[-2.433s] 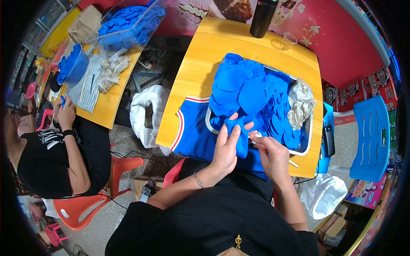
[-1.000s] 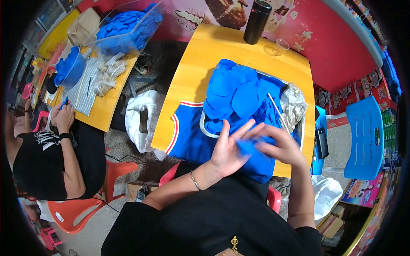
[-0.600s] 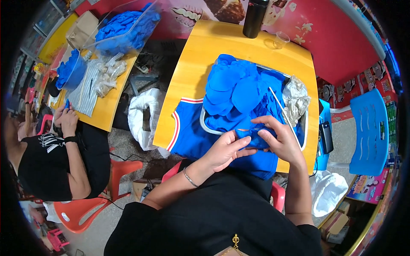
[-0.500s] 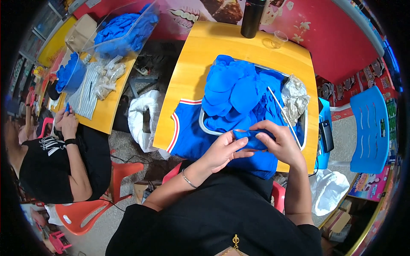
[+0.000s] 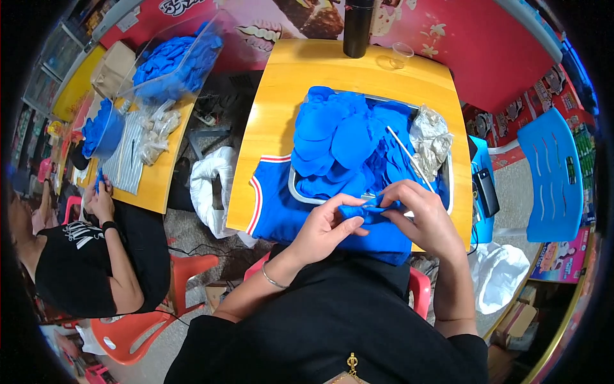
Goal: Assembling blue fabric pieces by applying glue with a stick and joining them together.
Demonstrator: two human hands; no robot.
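Note:
Over the front edge of a metal tray [image 5: 451, 201], both of my hands pinch a small blue fabric piece [image 5: 369, 212]. My left hand [image 5: 325, 232] grips its left end between thumb and fingers. On its right end, the bent fingers and thumb of my right hand [image 5: 427, 217] are closed; folds partly hide the fingertips. Rounded blue fabric pieces [image 5: 352, 142] are heaped in the tray. A thin white stick [image 5: 408, 155] lies across them, next to a crumpled clear plastic bag [image 5: 430, 141]. Under the tray spreads a blue garment [image 5: 274, 208] with red-and-white trim.
A black bottle [image 5: 357, 29] and a clear cup [image 5: 401, 55] stand at the back of the yellow table [image 5: 281, 77]. At left, a co-worker [image 5: 83, 262] handles something blue beside a clear bin [image 5: 173, 67] of blue pieces. A blue chair [image 5: 551, 179] stands at right.
My right hand has turned, its fingers now curled over the top of the blue piece. The piece looks more bunched between my hands. The whole view has shifted slightly.

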